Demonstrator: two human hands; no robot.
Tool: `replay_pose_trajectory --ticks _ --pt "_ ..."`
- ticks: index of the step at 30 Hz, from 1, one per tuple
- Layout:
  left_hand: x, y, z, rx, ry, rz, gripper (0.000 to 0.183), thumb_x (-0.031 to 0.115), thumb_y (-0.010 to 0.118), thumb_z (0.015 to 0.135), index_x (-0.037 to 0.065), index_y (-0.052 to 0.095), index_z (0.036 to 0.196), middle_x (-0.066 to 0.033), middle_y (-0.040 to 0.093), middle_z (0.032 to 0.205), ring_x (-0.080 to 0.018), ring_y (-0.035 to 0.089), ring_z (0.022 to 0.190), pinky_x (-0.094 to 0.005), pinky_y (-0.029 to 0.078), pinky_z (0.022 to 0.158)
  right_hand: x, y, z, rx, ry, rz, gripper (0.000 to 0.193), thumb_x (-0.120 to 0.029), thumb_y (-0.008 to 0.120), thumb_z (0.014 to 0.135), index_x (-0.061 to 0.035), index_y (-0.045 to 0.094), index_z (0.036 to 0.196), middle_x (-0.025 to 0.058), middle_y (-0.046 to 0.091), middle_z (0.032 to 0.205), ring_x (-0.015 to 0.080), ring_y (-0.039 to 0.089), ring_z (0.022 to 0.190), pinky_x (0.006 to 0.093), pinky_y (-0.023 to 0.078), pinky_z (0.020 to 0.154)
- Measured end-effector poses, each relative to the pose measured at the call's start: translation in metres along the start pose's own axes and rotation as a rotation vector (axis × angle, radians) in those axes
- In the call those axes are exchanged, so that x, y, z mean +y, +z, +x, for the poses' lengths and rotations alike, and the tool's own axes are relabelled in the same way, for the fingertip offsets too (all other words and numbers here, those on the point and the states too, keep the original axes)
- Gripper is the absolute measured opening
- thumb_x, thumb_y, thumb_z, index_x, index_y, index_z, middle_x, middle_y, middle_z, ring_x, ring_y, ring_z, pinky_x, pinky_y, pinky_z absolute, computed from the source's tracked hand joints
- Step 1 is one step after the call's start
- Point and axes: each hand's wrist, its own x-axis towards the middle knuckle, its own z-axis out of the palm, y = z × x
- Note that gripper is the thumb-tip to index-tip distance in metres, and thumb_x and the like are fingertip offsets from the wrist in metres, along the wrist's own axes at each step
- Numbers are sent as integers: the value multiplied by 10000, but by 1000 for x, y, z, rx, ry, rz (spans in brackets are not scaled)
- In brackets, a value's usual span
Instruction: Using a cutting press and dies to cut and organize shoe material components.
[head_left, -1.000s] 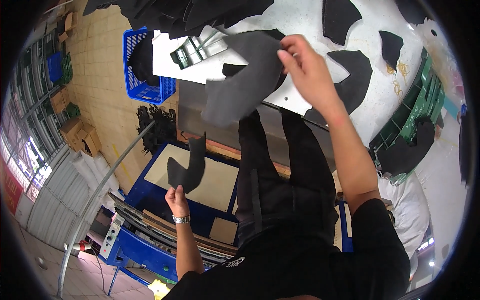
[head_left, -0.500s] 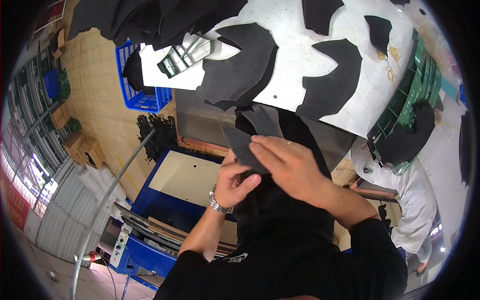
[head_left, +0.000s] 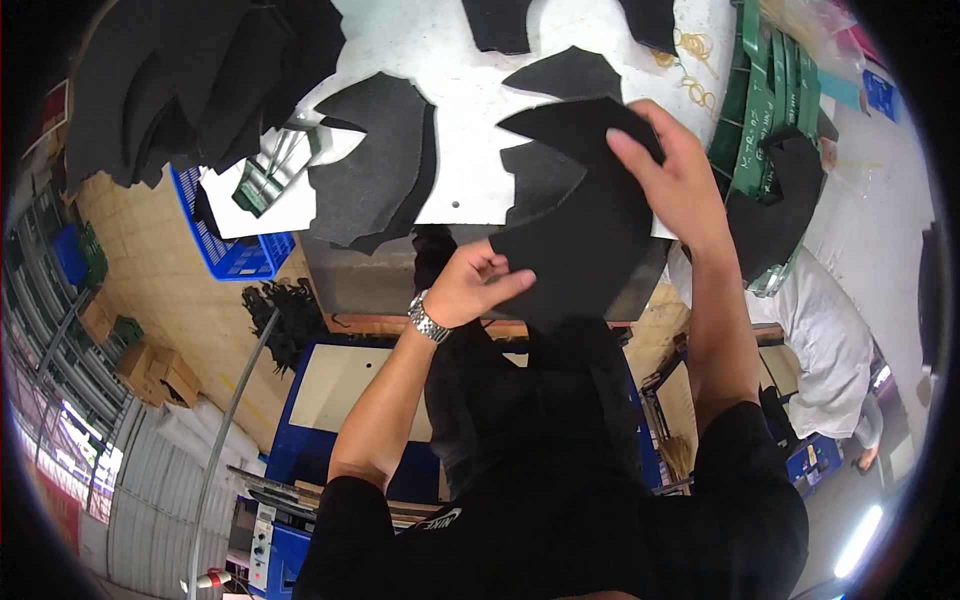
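A large black cut sheet piece (head_left: 590, 260), with a pointed tip and curved edges, spreads between my hands above the table's near edge. My right hand (head_left: 682, 185) grips its upper right edge, thumb on the near face and fingers over the far edge. At its lower left edge, my left hand (head_left: 465, 285) is closed with the thumb lying over the sheet; the other fingertips are partly hidden. Behind the held sheet, another black piece (head_left: 565, 75) lies on the white tabletop (head_left: 465, 150). To the left rests a small overlapping stack of black pieces (head_left: 370, 165).
A large heap of black pieces (head_left: 200, 90) covers the far left. Beyond the table's left edge stands a blue crate (head_left: 245, 258). Green plastic racks (head_left: 755, 110) and a black piece (head_left: 780, 215) are at the right. A blue machine (head_left: 320, 440) stands at lower left.
My hands were close together around a bent black piece. Now they are apart, with the sheet opened out and my right hand farther up and right. The view has shifted too.
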Motion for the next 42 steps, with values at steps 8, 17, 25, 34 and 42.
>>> replay_pose_trajectory --ticks 8,17,25,34,42 --pt "-6 22 46 333 102 -176 255 31 666 992 -1 554 1219 -58 704 1132 -98 655 1000 -259 539 869 76 -28 62 73 -67 -105 262 -186 695 997 11 687 1169 -6 690 914 55 569 804 224 473 755" --pt "-9 25 50 386 66 -40 206 71 679 997 -21 598 1162 -50 697 1129 -88 627 1035 -261 513 907 73 -31 71 43 -31 -155 258 -166 663 1015 19 673 1195 20 716 939 69 615 825 255 507 758" --pt "-8 49 42 303 99 -175 183 137 737 973 16 626 1053 7 666 940 -64 582 820 -232 489 729 55 -39 32 182 -113 -225 261 -201 708 975 -28 686 1170 111 737 959 155 637 823 297 513 785" --pt "16 199 97 -114 185 211 298 259 730 983 -15 620 1020 -32 648 853 -72 591 766 -263 488 623 54 -225 -105 579 57 -393 259 -146 687 1008 -25 684 1237 17 709 1083 83 616 1001 257 498 910" --pt "25 92 69 289 44 471 379 234 729 950 33 654 1263 -77 745 969 -143 718 823 -291 562 725 48 -162 -38 680 -174 -595 387 -238 726 976 -51 666 1310 101 723 1165 164 678 1072 313 528 913"
